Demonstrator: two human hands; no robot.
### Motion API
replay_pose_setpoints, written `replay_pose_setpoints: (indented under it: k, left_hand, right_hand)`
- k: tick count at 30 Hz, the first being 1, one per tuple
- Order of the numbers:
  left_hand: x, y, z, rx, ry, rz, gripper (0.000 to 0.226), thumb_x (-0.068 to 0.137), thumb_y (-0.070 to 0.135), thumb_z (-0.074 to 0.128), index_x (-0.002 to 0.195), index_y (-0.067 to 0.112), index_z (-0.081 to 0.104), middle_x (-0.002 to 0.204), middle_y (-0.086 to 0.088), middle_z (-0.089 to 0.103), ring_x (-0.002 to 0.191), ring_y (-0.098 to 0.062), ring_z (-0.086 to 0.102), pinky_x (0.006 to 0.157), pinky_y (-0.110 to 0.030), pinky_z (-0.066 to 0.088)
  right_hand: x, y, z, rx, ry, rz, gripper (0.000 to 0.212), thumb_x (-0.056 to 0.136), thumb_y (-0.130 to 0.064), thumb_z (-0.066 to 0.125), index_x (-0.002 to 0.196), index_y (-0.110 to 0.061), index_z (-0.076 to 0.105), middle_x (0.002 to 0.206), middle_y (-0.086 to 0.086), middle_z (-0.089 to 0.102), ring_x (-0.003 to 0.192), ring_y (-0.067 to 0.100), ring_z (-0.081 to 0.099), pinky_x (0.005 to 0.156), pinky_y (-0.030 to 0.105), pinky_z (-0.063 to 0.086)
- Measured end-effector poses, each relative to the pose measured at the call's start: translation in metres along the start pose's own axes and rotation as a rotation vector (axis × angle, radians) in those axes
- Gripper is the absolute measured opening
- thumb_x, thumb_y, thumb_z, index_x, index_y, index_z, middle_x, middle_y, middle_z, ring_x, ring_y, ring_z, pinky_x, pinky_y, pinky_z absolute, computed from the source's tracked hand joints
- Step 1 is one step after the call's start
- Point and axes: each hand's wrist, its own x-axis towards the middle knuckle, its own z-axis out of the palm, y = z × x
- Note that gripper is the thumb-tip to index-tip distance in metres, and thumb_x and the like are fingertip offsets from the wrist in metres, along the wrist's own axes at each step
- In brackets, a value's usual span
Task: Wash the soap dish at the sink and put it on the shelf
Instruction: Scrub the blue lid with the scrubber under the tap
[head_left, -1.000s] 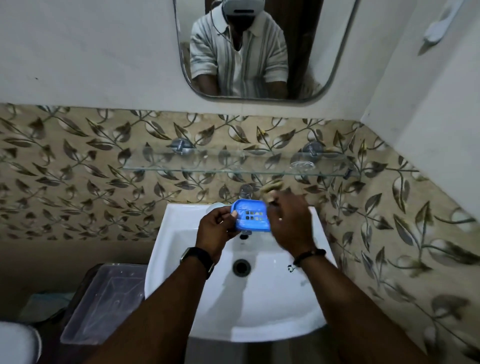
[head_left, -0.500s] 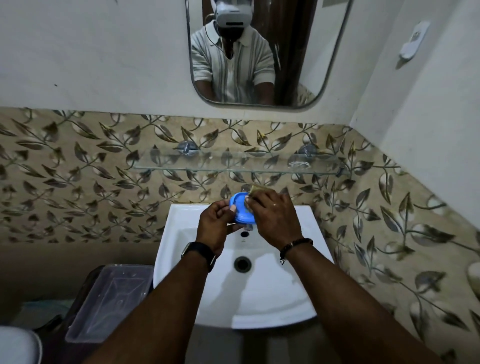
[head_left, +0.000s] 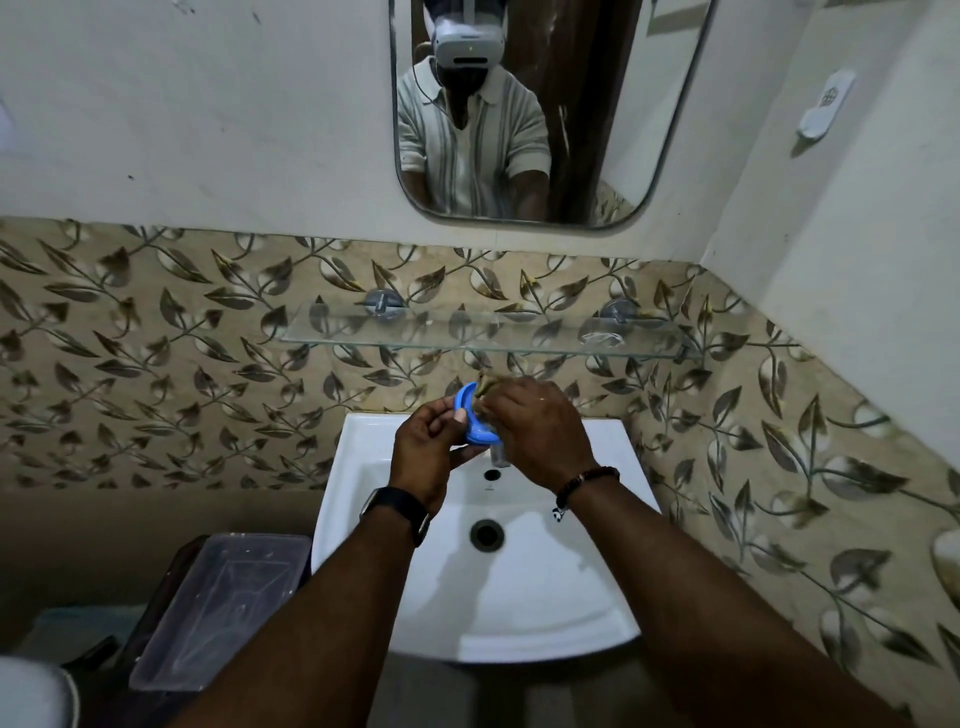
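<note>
Tipped more on edge than a second ago, the blue soap dish (head_left: 474, 422) sits above the sink (head_left: 519, 613), left hand (head_left: 428, 452) fingers pinching its rim, right hand (head_left: 540, 431) fingers closed on a scrubber (head_left: 487, 387); scrub firmly, keeping the pinch tight.

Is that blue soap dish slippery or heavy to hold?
Probably light: the left hand holds the blue soap dish by its edge with fingertips. It looks like stiff, smooth plastic, so likely slippery when wet. Held over the sink, a drop seems harmless.
</note>
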Motion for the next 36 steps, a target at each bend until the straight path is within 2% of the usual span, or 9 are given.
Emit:
replay_pose_setpoints:
  k: [2,6,13,19,22,26,30,33,36]
  left_hand:
    - [0.003,0.005,0.0,-0.019,0.026,0.011,0.009,0.094,0.002,0.061,0.102,0.006,0.064,0.091,-0.009,0.076,0.082,-0.024,0.073,0.07,-0.039,0.062]
    - [0.005,0.012,0.001,-0.017,0.05,0.039,0.01,0.095,0.003,0.061,0.104,0.006,0.064,0.087,-0.005,0.077,0.081,-0.023,0.074,0.069,-0.037,0.062]
    - [0.0,0.004,0.009,-0.019,0.109,0.041,0.013,0.096,0.004,0.06,0.108,0.007,0.062,0.095,-0.009,0.073,0.082,-0.022,0.073,0.071,-0.037,0.063]
    - [0.001,0.003,0.01,-0.055,0.09,0.02,0.011,0.096,0.005,0.06,0.107,0.008,0.061,0.093,-0.007,0.075,0.081,-0.021,0.073,0.073,-0.038,0.062]
    - [0.002,0.004,0.006,-0.054,0.064,-0.002,0.01,0.097,0.005,0.059,0.103,0.013,0.062,0.086,-0.001,0.077,0.077,-0.019,0.073,0.067,-0.033,0.06]
    - [0.004,0.01,-0.003,-0.056,0.046,-0.008,0.011,0.096,0.003,0.059,0.104,0.009,0.062,0.089,-0.007,0.076,0.078,-0.022,0.073,0.068,-0.036,0.061]
    - [0.006,0.014,-0.01,-0.036,0.048,0.007,0.009,0.095,0.004,0.062,0.102,0.008,0.063,0.087,-0.004,0.077,0.08,-0.023,0.074,0.069,-0.039,0.062]
    - [0.007,0.016,-0.01,-0.035,0.068,0.022,0.008,0.094,0.004,0.063,0.101,0.009,0.063,0.085,-0.003,0.076,0.08,-0.021,0.075,0.067,-0.037,0.062]
    - [0.006,0.014,-0.01,-0.073,0.081,0.022,0.008,0.095,0.006,0.062,0.102,0.01,0.065,0.087,-0.003,0.078,0.081,-0.02,0.074,0.069,-0.036,0.061]
  right_hand:
    - [0.0,0.004,-0.002,-0.156,0.006,0.016,0.02,0.089,-0.023,0.058,0.107,-0.021,0.066,0.111,-0.001,0.068,0.105,0.023,0.06,0.086,0.037,0.043]
    - [-0.005,-0.001,0.0,-0.266,-0.042,0.136,0.04,0.086,-0.042,0.05,0.116,-0.018,0.06,0.116,0.0,0.062,0.117,0.024,0.051,0.094,0.042,0.037]
    - [-0.003,-0.011,-0.003,-0.323,-0.057,0.237,0.017,0.08,-0.022,0.055,0.095,-0.017,0.062,0.094,0.002,0.067,0.098,0.027,0.054,0.08,0.041,0.036]
    - [-0.004,-0.036,0.004,-0.025,-0.053,0.345,0.018,0.087,-0.015,0.056,0.1,-0.018,0.066,0.095,-0.001,0.066,0.102,0.027,0.051,0.083,0.038,0.029]
    - [0.005,-0.044,0.004,0.126,-0.12,0.371,0.026,0.09,-0.013,0.052,0.108,-0.022,0.069,0.098,-0.003,0.064,0.107,0.025,0.047,0.083,0.037,0.031]
    - [0.009,-0.031,-0.006,0.199,-0.187,0.227,0.021,0.091,-0.017,0.058,0.105,-0.028,0.07,0.1,-0.006,0.063,0.106,0.025,0.044,0.078,0.034,0.021]
    - [0.01,-0.001,-0.019,-0.143,-0.223,0.019,0.026,0.088,-0.027,0.051,0.1,-0.027,0.073,0.102,-0.006,0.066,0.108,0.028,0.05,0.086,0.039,0.026]
    - [0.007,0.0,-0.019,-0.287,-0.215,0.048,0.026,0.085,-0.024,0.052,0.099,-0.02,0.073,0.107,-0.001,0.067,0.11,0.031,0.052,0.089,0.044,0.034]
    - [0.005,-0.023,-0.008,-0.13,-0.124,0.148,0.018,0.082,-0.018,0.059,0.093,-0.021,0.072,0.106,-0.003,0.069,0.106,0.03,0.053,0.081,0.038,0.028]
